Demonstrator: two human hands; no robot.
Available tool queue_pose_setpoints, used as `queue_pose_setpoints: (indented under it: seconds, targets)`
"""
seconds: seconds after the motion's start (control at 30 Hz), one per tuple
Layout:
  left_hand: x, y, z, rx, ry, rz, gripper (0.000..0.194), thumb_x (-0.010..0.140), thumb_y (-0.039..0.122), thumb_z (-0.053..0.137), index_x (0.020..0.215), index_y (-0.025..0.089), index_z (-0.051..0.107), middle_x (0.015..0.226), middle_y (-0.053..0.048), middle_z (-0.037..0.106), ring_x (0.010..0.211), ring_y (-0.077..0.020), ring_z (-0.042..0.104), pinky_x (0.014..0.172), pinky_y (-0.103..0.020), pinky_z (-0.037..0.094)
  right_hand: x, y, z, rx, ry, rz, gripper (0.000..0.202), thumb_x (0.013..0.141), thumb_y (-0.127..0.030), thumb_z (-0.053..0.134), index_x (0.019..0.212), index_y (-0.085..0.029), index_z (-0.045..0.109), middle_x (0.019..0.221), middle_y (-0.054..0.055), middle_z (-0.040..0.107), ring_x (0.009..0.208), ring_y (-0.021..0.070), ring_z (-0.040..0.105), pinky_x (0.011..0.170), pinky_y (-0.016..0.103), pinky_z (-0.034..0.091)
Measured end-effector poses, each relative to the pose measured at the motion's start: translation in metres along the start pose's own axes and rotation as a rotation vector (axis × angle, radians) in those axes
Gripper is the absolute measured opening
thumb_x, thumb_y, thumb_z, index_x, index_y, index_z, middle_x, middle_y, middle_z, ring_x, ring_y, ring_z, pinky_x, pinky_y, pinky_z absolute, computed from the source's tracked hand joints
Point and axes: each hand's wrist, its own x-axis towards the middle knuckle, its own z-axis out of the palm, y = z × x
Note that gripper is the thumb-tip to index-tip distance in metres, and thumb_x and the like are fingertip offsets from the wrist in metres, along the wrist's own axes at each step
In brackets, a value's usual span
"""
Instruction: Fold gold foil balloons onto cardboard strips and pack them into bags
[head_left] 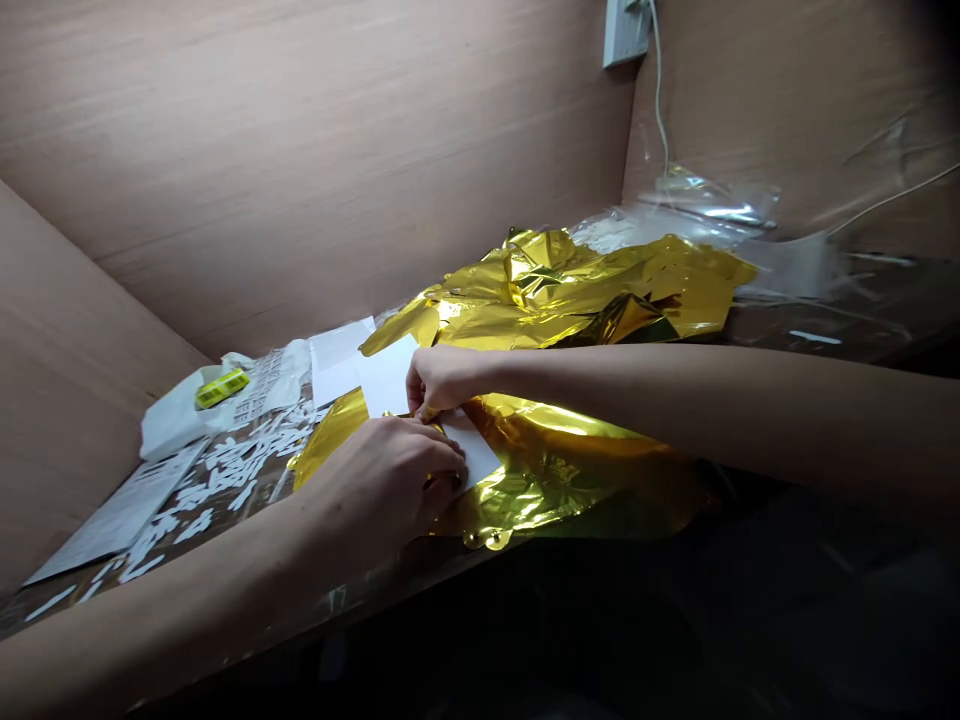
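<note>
Both my hands work close together over a white card (474,448), which lies on a flat, uninflated gold foil balloon (555,490). My left hand (401,465) is closed, its fingers curled down at the card, with a bit of gold foil showing under them. Just beyond it, my right hand (444,380) is closed in a pinch, its fingertips near the left hand's. A small strip of gold foil shows between the two hands, though the fingertips are partly hidden. Another white sheet (386,375) lies just left of my right hand.
More gold foil balloons (487,290) are heaped behind my hands. On the left lie many small white strips (225,465), a printed sheet (120,510), and a yellow-green packet (222,388) on white plastic. Clear plastic bags (697,215) and a cable (660,90) are at the back right.
</note>
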Motion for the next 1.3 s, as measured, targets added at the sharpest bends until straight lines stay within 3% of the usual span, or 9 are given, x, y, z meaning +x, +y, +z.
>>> queue_pose_setpoints:
  seconds: [0.1, 0.3, 0.53, 0.73, 1.0, 1.2, 1.3]
  targets:
    - [0.0, 0.0, 0.0, 0.005, -0.003, 0.02, 0.034, 0.096, 0.017, 0.051, 0.068, 0.018, 0.07, 0.061, -0.003, 0.066, 0.057, -0.0136, 0.063, 0.061, -0.024, 0.048, 0.01, 0.004, -0.002, 0.031, -0.094, 0.023, 0.017, 0.075, -0.015, 0.081, 0.092, -0.01, 0.08, 0.077, 0.005, 0.073, 0.063, 0.0109, 0.058, 0.054, 0.02, 0.042]
    - [-0.003, 0.002, 0.009, 0.042, 0.02, -0.027, 0.034, 0.096, 0.015, 0.05, 0.07, 0.017, 0.072, 0.062, -0.003, 0.068, 0.057, -0.015, 0.065, 0.061, -0.025, 0.05, 0.014, 0.004, -0.004, 0.011, -0.127, 0.02, 0.017, 0.077, -0.017, 0.081, 0.093, -0.011, 0.08, 0.073, 0.003, 0.07, 0.063, 0.0121, 0.058, 0.054, 0.022, 0.042]
    - [-0.014, 0.007, 0.005, -0.036, 0.061, -0.14, 0.021, 0.093, 0.025, 0.061, 0.083, 0.023, 0.08, 0.074, -0.003, 0.077, 0.07, -0.0177, 0.073, 0.072, -0.026, 0.054, 0.013, 0.005, -0.004, -0.024, -0.11, -0.022, 0.017, 0.075, -0.02, 0.083, 0.09, -0.013, 0.081, 0.073, 0.003, 0.071, 0.063, 0.0121, 0.059, 0.056, 0.022, 0.041]
    - [-0.032, 0.012, 0.012, -0.111, 0.159, -0.212, 0.022, 0.098, 0.031, 0.06, 0.103, 0.023, 0.081, 0.084, -0.005, 0.079, 0.069, -0.0158, 0.071, 0.067, -0.023, 0.052, 0.018, 0.011, 0.0, -0.011, -0.138, -0.05, 0.019, 0.076, -0.024, 0.083, 0.092, -0.013, 0.081, 0.073, 0.003, 0.072, 0.061, 0.0112, 0.057, 0.056, 0.023, 0.04]
    - [-0.035, 0.016, 0.026, -0.062, 0.277, -0.238, 0.023, 0.098, 0.021, 0.059, 0.095, 0.024, 0.081, 0.079, -0.001, 0.076, 0.063, -0.0129, 0.068, 0.063, -0.022, 0.049, 0.019, 0.014, 0.004, 0.005, -0.114, -0.048, 0.019, 0.074, -0.026, 0.085, 0.089, -0.014, 0.082, 0.075, 0.003, 0.073, 0.063, 0.0115, 0.059, 0.058, 0.022, 0.041]
    - [-0.029, 0.016, 0.025, -0.062, 0.25, -0.265, 0.021, 0.093, 0.014, 0.061, 0.092, 0.023, 0.081, 0.079, -0.002, 0.076, 0.061, -0.0126, 0.067, 0.063, -0.022, 0.049, 0.021, 0.018, 0.006, 0.01, -0.107, -0.07, 0.019, 0.075, -0.028, 0.083, 0.089, -0.015, 0.081, 0.075, 0.003, 0.074, 0.066, 0.0129, 0.06, 0.057, 0.022, 0.04]
    - [-0.027, 0.017, 0.021, -0.108, 0.235, -0.287, 0.018, 0.091, 0.018, 0.067, 0.089, 0.026, 0.083, 0.084, -0.002, 0.078, 0.066, -0.0144, 0.071, 0.066, -0.023, 0.052, 0.02, 0.018, 0.006, -0.005, -0.1, -0.084, 0.02, 0.074, -0.026, 0.083, 0.091, -0.016, 0.081, 0.078, 0.003, 0.074, 0.069, 0.013, 0.061, 0.058, 0.021, 0.04]
